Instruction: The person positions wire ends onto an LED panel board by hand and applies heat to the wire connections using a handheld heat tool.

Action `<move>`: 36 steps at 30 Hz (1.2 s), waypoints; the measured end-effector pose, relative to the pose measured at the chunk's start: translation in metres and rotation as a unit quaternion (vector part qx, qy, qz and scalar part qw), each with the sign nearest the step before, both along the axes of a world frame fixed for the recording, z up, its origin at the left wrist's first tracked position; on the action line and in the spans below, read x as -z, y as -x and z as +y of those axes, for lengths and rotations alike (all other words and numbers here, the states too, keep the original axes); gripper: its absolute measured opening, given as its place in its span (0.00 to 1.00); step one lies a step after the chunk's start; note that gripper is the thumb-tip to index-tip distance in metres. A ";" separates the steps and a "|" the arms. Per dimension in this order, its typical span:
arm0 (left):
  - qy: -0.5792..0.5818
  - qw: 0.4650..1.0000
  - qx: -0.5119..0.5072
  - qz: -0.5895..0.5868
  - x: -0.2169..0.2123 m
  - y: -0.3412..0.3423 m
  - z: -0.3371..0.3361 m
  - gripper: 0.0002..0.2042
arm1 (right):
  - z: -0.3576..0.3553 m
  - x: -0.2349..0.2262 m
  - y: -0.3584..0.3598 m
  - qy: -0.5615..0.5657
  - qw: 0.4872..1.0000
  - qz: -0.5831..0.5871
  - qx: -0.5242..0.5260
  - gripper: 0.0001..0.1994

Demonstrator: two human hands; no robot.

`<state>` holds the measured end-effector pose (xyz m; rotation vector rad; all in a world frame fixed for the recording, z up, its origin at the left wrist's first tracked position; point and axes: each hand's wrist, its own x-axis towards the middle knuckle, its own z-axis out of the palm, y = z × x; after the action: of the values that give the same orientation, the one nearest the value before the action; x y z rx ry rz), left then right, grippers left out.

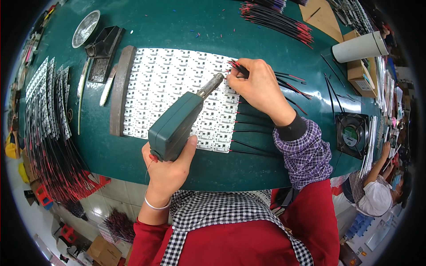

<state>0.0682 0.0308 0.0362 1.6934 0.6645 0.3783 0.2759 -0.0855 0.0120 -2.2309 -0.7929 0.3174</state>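
The left hand is gripping a green soldering gun, its tip resting on the white module panel. At the panel's right edge, the right hand is pinching black-and-red wires between closed fingers.

Your left hand is gripping a green soldering gun, its metal tip resting on the white panel of small boards on the green table. Your right hand is pinching black-and-red wires just beside that tip. A black fan is sitting to the right.
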 end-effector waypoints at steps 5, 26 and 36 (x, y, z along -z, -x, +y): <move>-0.029 1.000 0.008 -0.008 -0.002 -0.001 0.001 0.06 | 0.000 0.001 -0.001 -0.008 1.000 -0.001 -0.001 0.11; -0.013 1.000 -0.011 -0.013 -0.003 0.001 -0.002 0.06 | -0.001 0.004 -0.019 -0.025 0.994 0.097 -0.054 0.10; 0.008 0.997 -0.074 -0.035 0.000 0.015 -0.002 0.07 | -0.001 -0.001 -0.012 -0.026 0.996 0.068 -0.047 0.11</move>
<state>0.0537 0.0285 0.0364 1.6129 0.7418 0.5327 0.2881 -0.0867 0.0128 -2.1032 -0.8249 0.4847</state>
